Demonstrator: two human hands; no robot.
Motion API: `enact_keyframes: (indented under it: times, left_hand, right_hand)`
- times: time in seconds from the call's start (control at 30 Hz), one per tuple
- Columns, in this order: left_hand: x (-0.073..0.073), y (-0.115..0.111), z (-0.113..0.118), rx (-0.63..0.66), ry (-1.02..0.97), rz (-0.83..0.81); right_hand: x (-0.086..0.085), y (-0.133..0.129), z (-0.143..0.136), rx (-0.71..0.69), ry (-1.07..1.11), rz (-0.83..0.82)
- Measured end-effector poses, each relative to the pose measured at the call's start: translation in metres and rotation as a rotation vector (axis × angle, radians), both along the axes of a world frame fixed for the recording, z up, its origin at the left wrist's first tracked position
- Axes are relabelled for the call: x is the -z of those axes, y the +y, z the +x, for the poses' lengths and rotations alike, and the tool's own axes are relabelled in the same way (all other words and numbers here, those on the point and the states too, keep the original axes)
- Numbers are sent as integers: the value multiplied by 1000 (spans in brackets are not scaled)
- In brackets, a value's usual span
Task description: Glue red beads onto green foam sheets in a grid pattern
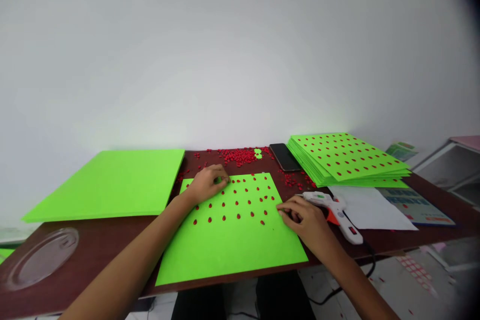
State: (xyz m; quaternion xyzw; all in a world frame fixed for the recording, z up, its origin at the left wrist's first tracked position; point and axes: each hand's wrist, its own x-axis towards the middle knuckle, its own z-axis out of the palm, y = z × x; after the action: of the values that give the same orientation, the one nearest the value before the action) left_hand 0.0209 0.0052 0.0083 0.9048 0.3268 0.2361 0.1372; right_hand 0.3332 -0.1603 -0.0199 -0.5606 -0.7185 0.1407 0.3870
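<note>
A green sheet (232, 240) is lying flat at the near edge of the brown table (101, 242), its far half dotted with rows of small red pieces (237, 203) while its near half is showing bare green. The left hand (206, 183) is resting on the sheet's far left corner, at about 11 o'clock from the sheet's middle, with its fingers curled and the tips pinched together near a red piece; whether anything is being held between them is too small to tell. The right hand (305, 220) is lying at the sheet's right edge, at about 3 o'clock, fingers bent loosely with the tips pressing on the table beside the sheet, grasping nothing that can be seen. A white and orange glue gun (333, 210) is sitting just beside that hand, at its 2 o'clock. Loose red pieces (242, 156) are heaped at 12 o'clock beyond the sheet, with a dark phone (284, 157) near them. A stack of finished dotted sheets (345, 157) is lying at 2 o'clock, and a plain green stack (112, 182) at 10 o'clock.
</note>
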Motion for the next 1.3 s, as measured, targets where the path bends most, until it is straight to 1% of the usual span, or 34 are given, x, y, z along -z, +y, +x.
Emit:
enact_keyframes:
  times: [0.17,0.33,0.6,0.8,0.97,1.13,1.23,1.27,1.3]
  left_hand:
    - [0,0,0,0,2,-5]
    - [-1,-1,0,-4,6,-6]
    - [-2,-2,1,-33,14,-7]
    - [0,-5,2,-76,19,-3]
    - [2,-5,2,-76,21,-1]
    - [2,-4,1,-77,22,3]
    - [3,-3,0,-76,31,5]
    - [2,-3,0,-77,36,6]
    - [2,-3,0,-78,43,7]
  right_hand:
    - [-4,-3,1,-1,27,-36]
    - [-6,-5,1,8,12,-12]
    - [3,-7,-4,5,-85,56]
    - [9,-9,-6,-4,-149,58]
    - [12,-10,-5,-4,-232,101]
    - [15,-9,-8,16,-261,108]
    - [9,-10,-13,9,-254,106]
    - [5,-11,-13,19,-242,125]
    - [0,-14,-11,56,-224,162]
